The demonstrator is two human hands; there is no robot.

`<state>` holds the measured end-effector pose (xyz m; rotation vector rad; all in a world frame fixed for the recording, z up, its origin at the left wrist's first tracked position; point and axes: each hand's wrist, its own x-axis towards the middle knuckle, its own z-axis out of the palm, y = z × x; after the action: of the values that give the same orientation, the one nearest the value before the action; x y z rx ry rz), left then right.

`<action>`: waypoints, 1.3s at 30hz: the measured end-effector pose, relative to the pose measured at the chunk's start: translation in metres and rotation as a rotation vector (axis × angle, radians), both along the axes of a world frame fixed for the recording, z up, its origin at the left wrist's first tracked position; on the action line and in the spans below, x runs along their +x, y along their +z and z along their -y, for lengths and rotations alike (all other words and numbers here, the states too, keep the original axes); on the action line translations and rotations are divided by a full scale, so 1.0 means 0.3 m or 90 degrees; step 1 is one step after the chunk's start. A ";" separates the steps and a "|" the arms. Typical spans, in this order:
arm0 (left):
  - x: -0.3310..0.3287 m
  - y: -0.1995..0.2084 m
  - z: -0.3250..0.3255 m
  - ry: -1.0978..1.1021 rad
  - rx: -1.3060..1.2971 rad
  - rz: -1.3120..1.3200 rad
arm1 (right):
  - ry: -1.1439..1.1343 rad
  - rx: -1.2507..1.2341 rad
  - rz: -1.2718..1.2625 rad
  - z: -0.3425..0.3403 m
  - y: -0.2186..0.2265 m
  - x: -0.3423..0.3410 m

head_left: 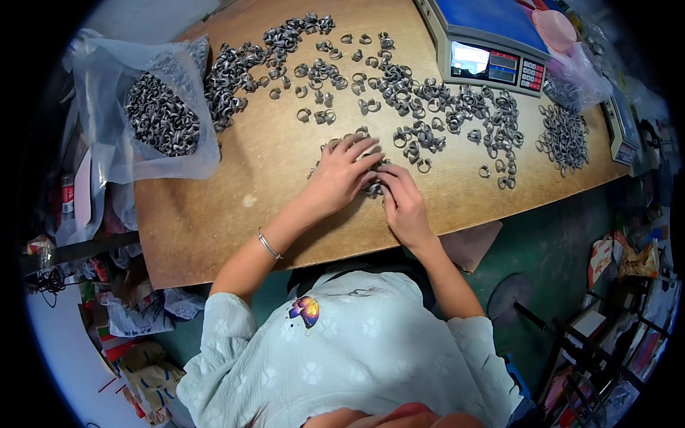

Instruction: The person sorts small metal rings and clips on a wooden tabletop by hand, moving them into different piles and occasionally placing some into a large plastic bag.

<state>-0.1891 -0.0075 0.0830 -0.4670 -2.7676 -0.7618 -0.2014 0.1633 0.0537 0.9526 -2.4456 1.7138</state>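
My left hand (pixel 341 173) lies over a small pile of grey metal rings (pixel 374 189), its fingers stretched out and a little apart. Part of that pile is hidden under the palm and fingers. Close by on the right, my right hand (pixel 405 208) has its fingers bent and drawn together at the pile's edge; whatever is between the fingertips is too small to make out. Just beyond the hands, a loose cluster of similar rings (pixel 421 135) lies on the wooden table (pixel 207 214).
A clear plastic bag (pixel 107 153) full of rings sits at the table's left edge. More rings (pixel 235 68) spread across the far side, with a separate heap (pixel 564 139) at the right. A scale with a blue top (pixel 489 28) stands at the back right, near a pink basket (pixel 555 30).
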 end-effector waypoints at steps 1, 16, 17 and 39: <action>0.003 -0.014 0.013 -0.012 -0.027 -0.004 | 0.004 0.014 -0.031 -0.013 0.007 -0.023; 0.187 0.013 0.086 0.117 0.176 0.101 | 0.023 0.089 0.065 -0.157 0.037 -0.137; 0.202 0.032 0.084 0.106 0.136 0.066 | 0.036 0.125 -0.010 -0.170 0.031 -0.133; 0.476 -0.318 -0.203 -0.318 1.701 0.810 | 0.110 0.218 -0.187 -0.066 0.019 0.198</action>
<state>-0.0463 0.0532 -0.0124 -0.1202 -0.3778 2.5154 -0.1419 0.1832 0.0595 1.3734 -2.5572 1.1011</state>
